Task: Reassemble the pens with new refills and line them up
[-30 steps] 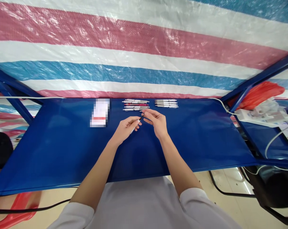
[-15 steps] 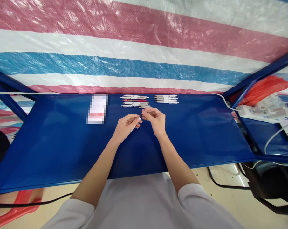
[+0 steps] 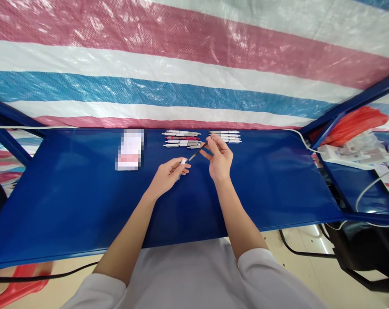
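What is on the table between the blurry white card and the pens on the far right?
In the head view, between the white card and the right pen row lies another group of pens, one pink.

Two groups of pens lay on the blue bench: five in the left group, one of them pink, and four in the right group. One blurred card lay beside them.

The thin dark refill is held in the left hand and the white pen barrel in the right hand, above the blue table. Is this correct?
Not quite: the hands are swapped. In the head view the right hand pinches the thin dark refill, and the left hand holds the white pen barrel. Both are indeed above the blue table.
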The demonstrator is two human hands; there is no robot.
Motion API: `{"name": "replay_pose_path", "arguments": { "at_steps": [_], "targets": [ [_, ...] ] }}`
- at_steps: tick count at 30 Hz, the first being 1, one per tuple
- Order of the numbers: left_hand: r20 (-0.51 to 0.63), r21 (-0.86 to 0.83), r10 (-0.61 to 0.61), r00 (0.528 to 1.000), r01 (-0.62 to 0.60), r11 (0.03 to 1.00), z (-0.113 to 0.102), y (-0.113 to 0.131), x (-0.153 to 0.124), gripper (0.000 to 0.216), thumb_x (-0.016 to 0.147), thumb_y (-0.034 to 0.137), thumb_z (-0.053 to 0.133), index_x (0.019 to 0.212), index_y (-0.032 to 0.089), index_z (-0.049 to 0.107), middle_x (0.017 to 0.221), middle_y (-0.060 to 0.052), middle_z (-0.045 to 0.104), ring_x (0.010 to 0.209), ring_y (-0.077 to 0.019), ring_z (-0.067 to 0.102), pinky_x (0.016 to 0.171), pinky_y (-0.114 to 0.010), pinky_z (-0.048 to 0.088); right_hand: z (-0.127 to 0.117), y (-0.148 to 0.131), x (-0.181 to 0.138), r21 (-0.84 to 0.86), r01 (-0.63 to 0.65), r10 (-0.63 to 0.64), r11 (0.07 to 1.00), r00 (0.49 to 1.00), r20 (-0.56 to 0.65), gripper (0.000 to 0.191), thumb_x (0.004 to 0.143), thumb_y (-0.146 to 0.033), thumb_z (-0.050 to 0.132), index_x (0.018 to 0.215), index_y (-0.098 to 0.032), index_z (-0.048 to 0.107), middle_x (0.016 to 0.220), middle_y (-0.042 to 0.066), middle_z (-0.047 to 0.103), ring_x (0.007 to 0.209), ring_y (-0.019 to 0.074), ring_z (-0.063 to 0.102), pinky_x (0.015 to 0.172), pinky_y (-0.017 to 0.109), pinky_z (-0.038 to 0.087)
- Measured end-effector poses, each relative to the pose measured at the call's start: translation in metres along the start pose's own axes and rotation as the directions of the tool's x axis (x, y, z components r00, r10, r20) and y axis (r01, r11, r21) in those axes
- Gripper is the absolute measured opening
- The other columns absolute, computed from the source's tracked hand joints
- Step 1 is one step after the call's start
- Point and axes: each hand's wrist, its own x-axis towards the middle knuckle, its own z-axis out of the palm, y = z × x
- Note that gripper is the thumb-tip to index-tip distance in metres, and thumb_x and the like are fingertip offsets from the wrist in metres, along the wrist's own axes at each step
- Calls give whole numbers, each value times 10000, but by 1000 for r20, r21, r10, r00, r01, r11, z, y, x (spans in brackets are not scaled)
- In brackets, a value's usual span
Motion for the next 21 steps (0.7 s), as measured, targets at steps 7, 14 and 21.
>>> {"name": "replay_pose_path", "arguments": {
  "at_steps": [7,14,21],
  "targets": [
    [-138,-265,-11,990,-26,964,-11,-9,14,415,855,486,665,1136,190,587,1086,-131,743,875,-233,735,837,-421,580,-11,18,6,-37,-76,75,996,997,-21,368,715,-421,763,1033,-253,689,1023,13,737,877,169,716,721,307,621],
    [-219,-432,-35,975,-65,899,-8,-16,28,420,783,427,757,1089,197,587,1057,-104,747,881,-219,731,900,-457,565,-13,31,1,-56,-141,145,988,985,90,358,698,-407,780,1010,-247,710,939,-1,732,787,138,685,676,290,609],
    [-198,-523,-25,980,-84,848,-13,-22,28,465,717,329,826,1107,213,600,1074,-69,731,942,-215,721,995,-484,515,-14,30,1,-35,-149,153,988,979,137,317,693,-383,792,966,-241,718,922,-8,718,769,136,677,667,303,617]
  ]
}}
